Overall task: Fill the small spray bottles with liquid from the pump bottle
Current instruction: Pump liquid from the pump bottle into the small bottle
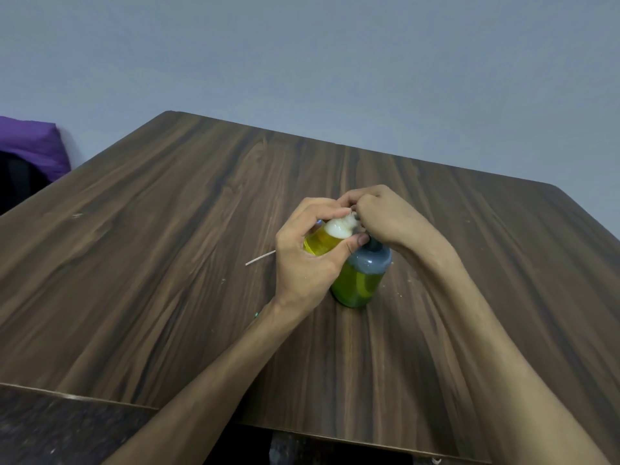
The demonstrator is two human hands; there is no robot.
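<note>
A grey-tinted pump bottle (360, 280) holding yellow-green liquid stands upright near the middle of the wooden table (167, 263). My right hand (382, 216) curls over its pump head, which is mostly hidden under the fingers. My left hand (302, 260) grips a small spray bottle (322, 243) with yellow liquid, tilted, its white neck (339, 227) held against the pump's nozzle. Whether liquid is flowing I cannot tell.
A thin white tube (260, 258) lies on the table just left of my left hand. A purple cushion (30, 142) sits beyond the table's left corner. A blue-grey wall (302, 62) rises behind the far edge.
</note>
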